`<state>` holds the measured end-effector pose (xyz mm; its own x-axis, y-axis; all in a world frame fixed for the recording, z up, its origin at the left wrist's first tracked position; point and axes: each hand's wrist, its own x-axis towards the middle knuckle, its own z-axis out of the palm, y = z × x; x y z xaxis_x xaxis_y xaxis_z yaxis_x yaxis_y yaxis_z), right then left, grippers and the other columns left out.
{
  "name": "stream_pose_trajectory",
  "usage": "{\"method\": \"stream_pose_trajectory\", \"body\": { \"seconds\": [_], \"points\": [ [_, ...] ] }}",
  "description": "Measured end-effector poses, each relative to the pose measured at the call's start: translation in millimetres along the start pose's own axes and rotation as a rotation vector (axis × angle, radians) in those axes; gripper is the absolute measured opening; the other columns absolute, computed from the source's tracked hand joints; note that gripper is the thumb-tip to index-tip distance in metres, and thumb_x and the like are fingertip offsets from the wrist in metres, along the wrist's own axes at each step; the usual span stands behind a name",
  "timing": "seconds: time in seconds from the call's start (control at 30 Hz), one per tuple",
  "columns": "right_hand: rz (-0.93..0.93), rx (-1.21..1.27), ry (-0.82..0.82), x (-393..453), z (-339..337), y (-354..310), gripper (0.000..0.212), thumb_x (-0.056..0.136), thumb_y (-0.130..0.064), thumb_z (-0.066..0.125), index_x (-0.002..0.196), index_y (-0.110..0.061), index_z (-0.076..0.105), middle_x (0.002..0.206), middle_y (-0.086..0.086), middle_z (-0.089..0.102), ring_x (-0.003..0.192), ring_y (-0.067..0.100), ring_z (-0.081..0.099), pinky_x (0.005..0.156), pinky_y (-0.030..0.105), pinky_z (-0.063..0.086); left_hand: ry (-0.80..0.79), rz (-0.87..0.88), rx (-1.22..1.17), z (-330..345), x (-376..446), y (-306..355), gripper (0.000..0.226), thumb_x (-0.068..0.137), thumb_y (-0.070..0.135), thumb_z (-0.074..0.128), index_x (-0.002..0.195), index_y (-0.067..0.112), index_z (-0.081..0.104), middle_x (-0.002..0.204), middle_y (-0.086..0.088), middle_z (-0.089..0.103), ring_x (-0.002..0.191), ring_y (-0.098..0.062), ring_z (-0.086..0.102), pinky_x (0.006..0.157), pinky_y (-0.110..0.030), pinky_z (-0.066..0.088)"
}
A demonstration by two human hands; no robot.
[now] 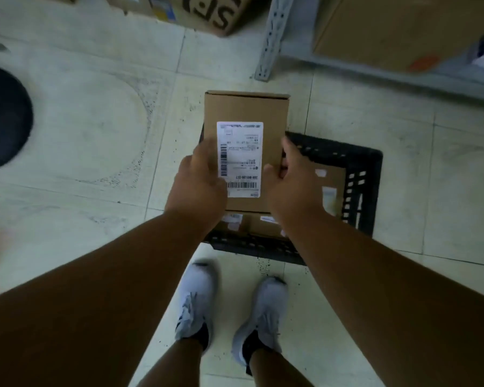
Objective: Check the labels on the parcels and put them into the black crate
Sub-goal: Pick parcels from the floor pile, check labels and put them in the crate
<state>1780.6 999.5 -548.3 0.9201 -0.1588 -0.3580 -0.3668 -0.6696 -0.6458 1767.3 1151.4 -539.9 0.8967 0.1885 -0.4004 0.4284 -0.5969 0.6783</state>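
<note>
Tiled floor [81, 129], pale, with shelving upright [271, 37] and large cardboard cartons [403, 29] at far edge; dark round object at left, unidentified. Black crate [361, 174] sits on floor directly ahead of the person's shoes [196, 300], slotted walls visible on right and near sides. Crate already holds labelled parcels [330, 185], flat, tops showing small stickers. Held above the crate's left portion: brown cardboard parcel [246, 107], long axis pointing away from the person, shipping label [239, 157] facing up toward the camera, barcodes along its left and near edges. Left hand [199, 185] grips the parcel's left edge, thumb on top touching the label's left margin, other fingers curled under and hidden. Right hand [291, 180] grips the right edge, thumb on top, fingers wrapped round the side. Judgement: label check in progress, parcel not yet lowered. Print reads upside down from here and slightly blurred; turning the box end for end, or holding it steady, would help reading. Then lower flat onto the parcels beneath, keeping fingers clear of the crate wall.
</note>
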Motion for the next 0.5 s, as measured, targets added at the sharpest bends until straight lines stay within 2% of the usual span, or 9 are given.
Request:
{"method": "stream_pose_trajectory", "body": {
  "seconds": [0.1, 0.2, 0.23, 0.3, 0.33, 0.4, 0.47, 0.5],
  "points": [
    [0.066, -0.061, -0.074, 6.9, 53.7, 56.1, 0.057, 0.102, -0.028, 0.049, 0.156, -0.023, 0.029, 0.143, 0.008, 0.052, 0.12, 0.021, 0.06, 0.084, 0.017, 0.046, -0.15, 0.019, 0.178, 50.4, 24.7, -60.5, 0.051, 0.091, 0.019, 0.05, 0.136, 0.039, 0.037, 0.123, -0.002, 0.049, 0.108, -0.024, 0.059, 0.077, -0.034, 0.061],
    [0.069, -0.093, -0.139, 16.6, 94.2, 98.9, 0.048, 0.103, -0.026, 0.047, 0.15, -0.019, 0.04, 0.14, 0.011, 0.054, 0.114, 0.021, 0.061, 0.082, 0.023, 0.053, -0.305, -0.046, 0.352, 86.2, 42.4, -102.2, 0.053, 0.09, 0.021, 0.056, 0.141, 0.024, 0.039, 0.137, -0.008, 0.038, 0.118, -0.03, 0.055, 0.08, -0.03, 0.057],
    [0.056, -0.115, -0.156, 19.9, 105.5, 108.1, 0.043, 0.103, -0.025, 0.047, 0.146, -0.018, 0.045, 0.139, 0.011, 0.055, 0.113, 0.022, 0.061, 0.082, 0.023, 0.052, -0.309, -0.052, 0.392, 93.9, 48.3, -110.9, 0.053, 0.091, 0.021, 0.055, 0.141, 0.021, 0.041, 0.14, -0.009, 0.037, 0.12, -0.032, 0.053, 0.082, -0.031, 0.056],
    [0.054, -0.138, -0.21, 25.0, 127.8, 120.3, 0.038, 0.102, -0.027, 0.049, 0.14, -0.022, 0.051, 0.133, 0.01, 0.056, 0.109, 0.025, 0.062, 0.082, 0.025, 0.051, -0.301, -0.062, 0.485, 104.0, 57.6, -123.4, 0.052, 0.091, 0.024, 0.054, 0.141, 0.02, 0.043, 0.144, -0.012, 0.034, 0.123, -0.036, 0.05, 0.094, -0.042, 0.054],
    [0.059, -0.144, -0.24, 26.3, 137.7, 125.7, 0.036, 0.101, -0.028, 0.05, 0.137, -0.025, 0.053, 0.13, 0.01, 0.058, 0.104, 0.026, 0.063, 0.083, 0.03, 0.055, -0.334, -0.073, 0.531, 108.5, 60.2, -125.8, 0.054, 0.09, 0.027, 0.052, 0.142, 0.019, 0.043, 0.145, -0.014, 0.033, 0.124, -0.037, 0.049, 0.098, -0.044, 0.051],
    [0.071, -0.199, -0.313, 27.3, 154.2, 135.1, 0.032, 0.098, -0.027, 0.05, 0.128, -0.021, 0.058, 0.124, 0.014, 0.061, 0.098, 0.029, 0.064, 0.08, 0.038, 0.058, -0.422, -0.071, 0.627, 120.7, 64.1, -133.8, 0.057, 0.087, 0.035, 0.048, 0.14, 0.015, 0.044, 0.142, -0.016, 0.039, 0.12, -0.035, 0.051, 0.093, -0.038, 0.049],
    [0.073, -0.274, -0.387, 29.6, 165.0, 141.8, 0.03, 0.097, -0.026, 0.051, 0.123, -0.015, 0.06, 0.121, 0.013, 0.057, 0.098, 0.027, 0.06, 0.076, 0.033, 0.053, -0.41, -0.072, 0.711, 128.9, 69.4, -141.7, 0.046, 0.092, 0.032, 0.05, 0.133, 0.01, 0.049, 0.133, -0.018, 0.045, 0.112, -0.035, 0.054, 0.08, -0.034, 0.043],
    [0.072, -0.304, -0.391, 32.2, 166.5, 143.3, 0.03, 0.098, -0.026, 0.051, 0.125, -0.015, 0.06, 0.121, 0.012, 0.053, 0.095, 0.024, 0.055, 0.072, 0.029, 0.047, -0.424, -0.066, 0.766, 131.0, 74.5, -145.4, 0.042, 0.094, 0.03, 0.051, 0.131, 0.01, 0.05, 0.131, -0.018, 0.047, 0.112, -0.035, 0.055, 0.079, -0.034, 0.041]
  ]
}}
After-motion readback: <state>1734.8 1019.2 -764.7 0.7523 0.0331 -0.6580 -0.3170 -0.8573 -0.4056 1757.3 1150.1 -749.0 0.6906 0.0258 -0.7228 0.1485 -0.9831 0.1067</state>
